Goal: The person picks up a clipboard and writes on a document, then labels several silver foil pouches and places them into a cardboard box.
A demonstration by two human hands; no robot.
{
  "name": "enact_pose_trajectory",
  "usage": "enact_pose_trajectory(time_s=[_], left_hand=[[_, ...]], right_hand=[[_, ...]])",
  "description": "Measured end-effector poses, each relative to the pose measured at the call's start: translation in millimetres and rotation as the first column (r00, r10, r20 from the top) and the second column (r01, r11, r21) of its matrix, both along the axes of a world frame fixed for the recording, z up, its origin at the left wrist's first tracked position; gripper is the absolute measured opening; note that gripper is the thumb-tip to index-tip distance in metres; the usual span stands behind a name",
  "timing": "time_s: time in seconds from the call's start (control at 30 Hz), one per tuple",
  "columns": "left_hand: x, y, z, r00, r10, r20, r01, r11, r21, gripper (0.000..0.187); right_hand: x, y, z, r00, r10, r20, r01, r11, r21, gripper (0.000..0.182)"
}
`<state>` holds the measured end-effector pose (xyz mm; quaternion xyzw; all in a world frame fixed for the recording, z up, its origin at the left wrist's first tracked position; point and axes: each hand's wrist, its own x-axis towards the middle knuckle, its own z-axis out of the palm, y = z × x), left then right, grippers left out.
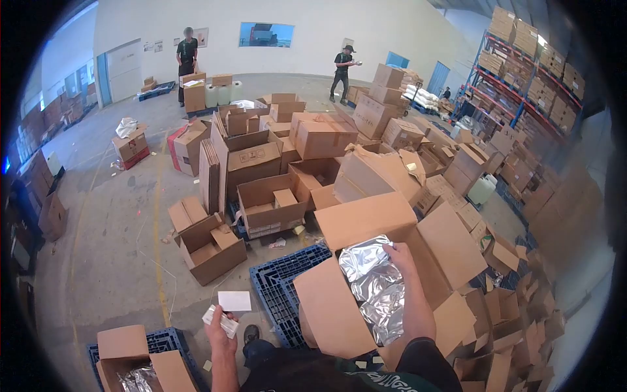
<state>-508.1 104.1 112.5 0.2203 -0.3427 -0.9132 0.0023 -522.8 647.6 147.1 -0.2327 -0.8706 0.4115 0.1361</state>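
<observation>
Holds white slips (228, 323) pinched in the left hand (217, 334); touches silver packs (380, 302) inside an open box (334, 312) with the right hand (401, 255); cannot tell whether gripping them.

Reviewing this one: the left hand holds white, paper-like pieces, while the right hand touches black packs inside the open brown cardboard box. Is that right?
Not quite: the packs are not black. The head view shows the right hand touching shiny silver, foil-like packs inside the open brown cardboard box. The rest stands.
</observation>
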Motion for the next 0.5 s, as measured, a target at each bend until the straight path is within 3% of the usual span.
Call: enact_pose_trajectory(time_s=[0.07, 0.13, 0.17, 0.2, 0.23, 0.3, 0.33, 0.43, 0.47, 0.5], left_hand=[[-7.3, 2.2, 4.4, 1.0, 0.023, -0.007, -0.023, 0.997, -0.07, 0.016], [-15.3, 8.5, 16.7, 0.998, 0.033, -0.045, -0.04, 0.987, -0.153, 0.021], [-24.0, 14.3, 20.2, 0.999, 0.02, -0.042, -0.027, 0.987, -0.161, 0.021], [-30.8, 19.0, 18.5, 0.996, 0.009, -0.093, -0.019, 0.994, -0.105, 0.021], [-31.6, 19.0, 19.1, 0.99, -0.004, -0.142, -0.004, 0.998, -0.055, 0.022], [-28.8, 29.9, 38.1, 0.987, -0.039, -0.154, 0.025, 0.996, -0.089, 0.022], [-28.7, 36.6, 44.9, 0.983, -0.041, -0.178, 0.025, 0.996, -0.089, 0.023], [-21.3, 43.4, 40.3, 0.967, -0.083, -0.24, 0.075, 0.996, -0.04, 0.024], [-17.2, 45.5, 39.1, 0.969, -0.063, -0.239, 0.06, 0.998, -0.022, 0.023], [-11.7, 45.6, 40.8, 0.967, -0.042, -0.253, 0.043, 0.999, -0.001, 0.023]], right_hand=[[12.8, -10.8, 29.0, 0.993, 0.104, -0.059, -0.103, 0.994, 0.03, 0.041], [18.4, -13.7, 72.8, 0.898, -0.07, -0.435, -0.008, 0.985, -0.174, 0.042], [32.3, -27.1, 127.9, 0.858, -0.156, -0.489, 0.138, 0.988, -0.073, 0.04], [42.4, -25.2, 173.9, 0.764, 0.022, -0.644, 0.043, 0.995, 0.085, 0.04], [42.3, 2.9, 193.6, 0.741, 0.095, -0.665, -0.069, 0.996, 0.065, 0.037], [52.4, -42.0, 260.8, 0.786, 0.093, -0.612, -0.024, 0.993, 0.119, 0.031], [45.5, -35.0, 250.5, 0.87, 0.091, -0.485, -0.006, 0.985, 0.174, 0.029], [7.4, -17.2, 149.0, 0.987, 0.015, -0.161, 0.025, 0.969, 0.246, 0.04], [2.7, -16.0, 99.3, 0.994, 0.025, -0.102, 0.023, 0.896, 0.443, 0.035], [6.6, -20.7, 71.5, 0.97, -0.004, 0.242, -0.123, 0.851, 0.51, 0.048]])
